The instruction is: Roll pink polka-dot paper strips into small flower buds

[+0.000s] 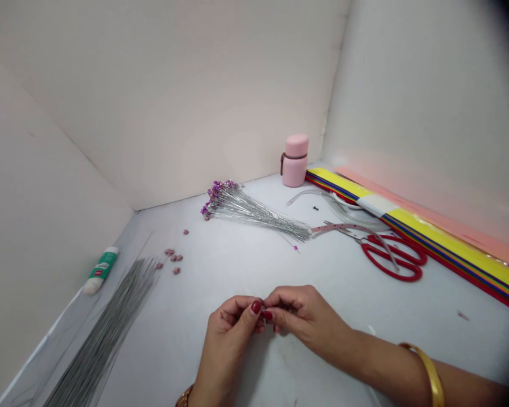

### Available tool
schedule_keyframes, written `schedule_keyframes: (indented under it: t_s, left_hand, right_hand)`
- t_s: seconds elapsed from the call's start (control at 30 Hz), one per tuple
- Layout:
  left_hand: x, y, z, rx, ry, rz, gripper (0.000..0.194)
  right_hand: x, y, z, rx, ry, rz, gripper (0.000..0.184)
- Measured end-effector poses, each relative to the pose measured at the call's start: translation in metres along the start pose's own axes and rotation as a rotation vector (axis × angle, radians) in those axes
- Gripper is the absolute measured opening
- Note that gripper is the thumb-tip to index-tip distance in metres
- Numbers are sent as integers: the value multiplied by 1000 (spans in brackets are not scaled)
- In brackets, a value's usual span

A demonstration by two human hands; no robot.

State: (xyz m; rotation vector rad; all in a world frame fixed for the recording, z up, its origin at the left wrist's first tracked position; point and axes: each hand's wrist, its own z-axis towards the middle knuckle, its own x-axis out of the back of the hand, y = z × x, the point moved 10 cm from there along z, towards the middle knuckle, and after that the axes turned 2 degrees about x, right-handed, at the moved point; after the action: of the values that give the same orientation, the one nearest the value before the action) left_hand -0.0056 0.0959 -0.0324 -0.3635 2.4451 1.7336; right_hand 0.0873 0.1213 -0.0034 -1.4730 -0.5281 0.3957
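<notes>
Well forward of the table's (220, 263) back edge, a tiny, mostly hidden piece (263, 308) is pinched by the closed fingertips of the left hand (235, 322) and right hand (303, 314). About seven pinkish beads (176, 271) and one glue stick (101, 270), its label illegible, are seen toward the left edge.

Head camera: on my head, looking forward and down
Desk (233, 257): seen from above, to its far edge
My left hand (230, 328), right hand (305, 314): close, low in view

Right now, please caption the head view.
Left hand and right hand meet between grey metal wires and red-handled scissors.
</notes>
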Motion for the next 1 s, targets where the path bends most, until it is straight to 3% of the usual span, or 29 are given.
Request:
schedule_keyframes:
  t_s: [0.2, 0.43, 0.67, 0.87, 1.0]
  left_hand:
    - [0, -5, 2, 41, -11, -92, 15]
    - [7, 9, -1, -69, 60, 127, 16]
    - [4, 17, -4, -195, 16, 213, 16]
    - [8, 10, -3, -194, 17, 231, 23]
    - [2, 12, -5, -229, -9, 279, 18]
  right_hand:
    - [1, 0, 1, 3, -1, -17, 17]
    - [9, -1, -1, 16, 76, -89, 18]
    - [10, -1, -1, 39, 72, -115, 18]
    - [6, 8, -1, -48, 57, 107, 15]
    - [3, 17, 1, -148, 66, 230, 14]
